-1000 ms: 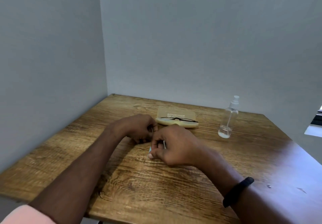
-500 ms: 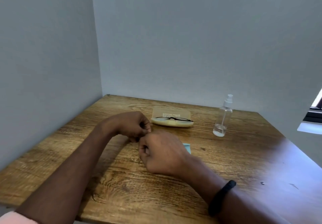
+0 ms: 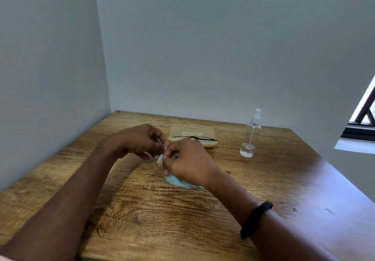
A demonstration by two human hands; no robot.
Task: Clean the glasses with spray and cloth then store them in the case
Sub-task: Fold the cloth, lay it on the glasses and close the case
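Blue cloth (image 3: 177, 181) pinched in right hand (image 3: 186, 159), left hand (image 3: 140, 141) seemingly pinching its edge, glasses (image 3: 194, 138) lying left-right across case (image 3: 191, 133)

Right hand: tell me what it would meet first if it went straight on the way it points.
The right hand, pinching the blue cloth, points toward the left hand and would likely meet it first; they look nearly touching, though depth is unclear.

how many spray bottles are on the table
1. The clear spray bottle stands upright on the wooden table, to the right of the open glasses case. No other shows, and none seems hidden.
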